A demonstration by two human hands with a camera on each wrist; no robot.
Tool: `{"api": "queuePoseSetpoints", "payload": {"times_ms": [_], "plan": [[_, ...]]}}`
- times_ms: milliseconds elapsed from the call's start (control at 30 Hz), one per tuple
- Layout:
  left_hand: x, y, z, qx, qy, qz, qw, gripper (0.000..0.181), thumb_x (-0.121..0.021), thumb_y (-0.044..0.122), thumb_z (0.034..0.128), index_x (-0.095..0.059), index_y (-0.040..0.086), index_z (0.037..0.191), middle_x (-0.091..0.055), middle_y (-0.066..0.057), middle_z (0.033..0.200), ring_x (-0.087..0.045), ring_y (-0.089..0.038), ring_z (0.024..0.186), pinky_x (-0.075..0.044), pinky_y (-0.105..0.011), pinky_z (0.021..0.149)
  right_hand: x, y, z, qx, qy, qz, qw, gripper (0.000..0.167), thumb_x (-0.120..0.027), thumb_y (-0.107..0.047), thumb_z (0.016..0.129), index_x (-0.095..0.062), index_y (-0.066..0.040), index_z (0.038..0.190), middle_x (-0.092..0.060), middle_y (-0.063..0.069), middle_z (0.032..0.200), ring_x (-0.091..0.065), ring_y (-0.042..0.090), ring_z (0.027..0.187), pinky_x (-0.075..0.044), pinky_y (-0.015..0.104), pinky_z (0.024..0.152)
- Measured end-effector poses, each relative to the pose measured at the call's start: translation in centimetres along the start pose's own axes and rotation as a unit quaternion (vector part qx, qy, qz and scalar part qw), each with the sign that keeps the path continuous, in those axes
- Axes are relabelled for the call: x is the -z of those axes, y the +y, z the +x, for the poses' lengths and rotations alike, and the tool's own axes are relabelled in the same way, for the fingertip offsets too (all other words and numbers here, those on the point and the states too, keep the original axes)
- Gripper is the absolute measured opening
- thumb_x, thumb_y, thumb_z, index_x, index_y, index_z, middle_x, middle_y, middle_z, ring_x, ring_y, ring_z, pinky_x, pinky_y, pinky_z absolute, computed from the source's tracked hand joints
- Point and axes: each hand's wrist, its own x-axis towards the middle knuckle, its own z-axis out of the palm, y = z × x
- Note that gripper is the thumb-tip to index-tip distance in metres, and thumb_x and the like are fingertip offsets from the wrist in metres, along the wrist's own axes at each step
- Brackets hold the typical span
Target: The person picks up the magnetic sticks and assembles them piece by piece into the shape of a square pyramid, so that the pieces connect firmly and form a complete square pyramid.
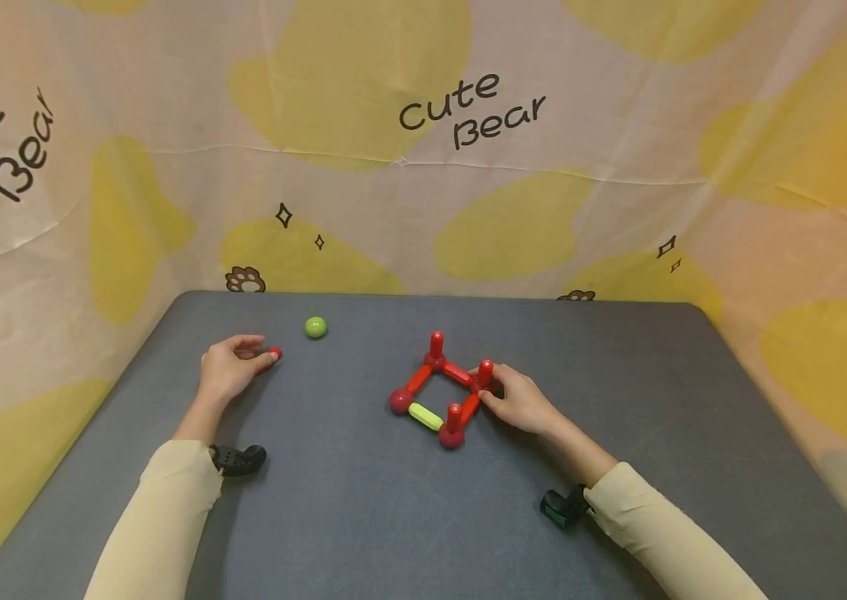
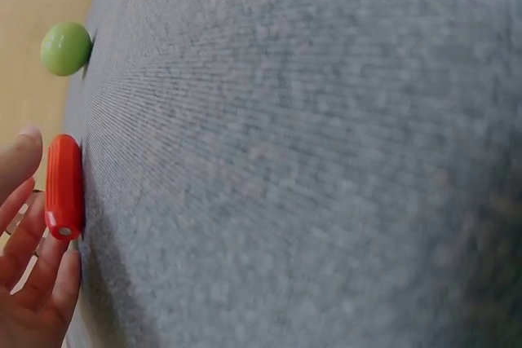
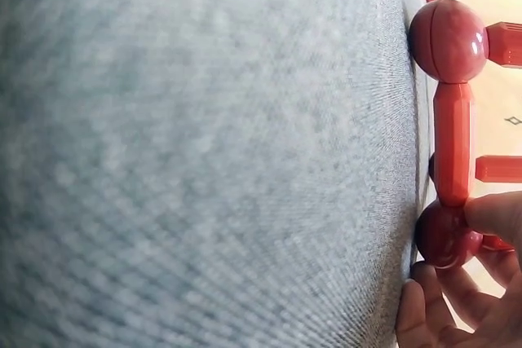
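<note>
My left hand is at the table's far left beside a red magnetic rod. In the left wrist view the rod lies on the table, with the thumb apart from it and loosely bent fingers behind it. My right hand pinches the right corner ball of a magnetic rod-and-ball frame. Red rods and one yellow-green rod form its four-sided base, with dark red balls at the corners. Upright red rods stand on three corners; the left ball bears none.
A green ball lies near the far edge of the grey table, to the right of my left hand. Behind the table hangs a yellow-patterned cloth. Each wrist wears a black strap-on device.
</note>
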Motion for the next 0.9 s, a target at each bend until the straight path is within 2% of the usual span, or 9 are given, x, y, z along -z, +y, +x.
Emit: {"api": "queuePoseSetpoints", "payload": {"times_ms": [333,633,900], "plan": [[-0.27,-0.37,0.33,-0.002,-0.018,0.035,0.9992,0.039,-0.072,0.023,0.0792,-0.065,0.0,0.109,-0.067,-0.02,0.098,-0.06,-0.029,0.088,-0.04,-0.031,0.071,0.03,0.06,0.12,-0.003,-0.002,-0.005,1.0,0.031,-0.063,-0.012,0.085,-0.061,-0.011,0.116,-0.061,0.006,0.1,-0.057,0.019,0.089,-0.047,0.038,0.08],[-0.36,-0.24,0.43,0.022,-0.042,0.052,0.9975,0.034,-0.068,0.023,0.0826,-0.065,0.002,0.11,-0.064,-0.022,0.104,-0.055,-0.031,0.092,-0.04,-0.036,0.072,-0.01,0.05,0.12,-0.007,-0.001,-0.001,1.0,0.031,-0.063,-0.011,0.084,-0.061,-0.012,0.115,-0.061,0.006,0.101,-0.058,0.019,0.092,-0.047,0.039,0.083],[-0.4,-0.21,0.38,-0.005,-0.037,0.06,0.9975,0.033,-0.07,0.022,0.0816,-0.066,0.002,0.108,-0.067,-0.02,0.099,-0.058,-0.031,0.089,-0.041,-0.039,0.074,-0.03,0.08,0.07,-0.006,-0.002,-0.002,1.0,0.032,-0.063,-0.011,0.084,-0.061,-0.011,0.116,-0.061,0.007,0.1,-0.057,0.019,0.091,-0.047,0.039,0.082]]}}
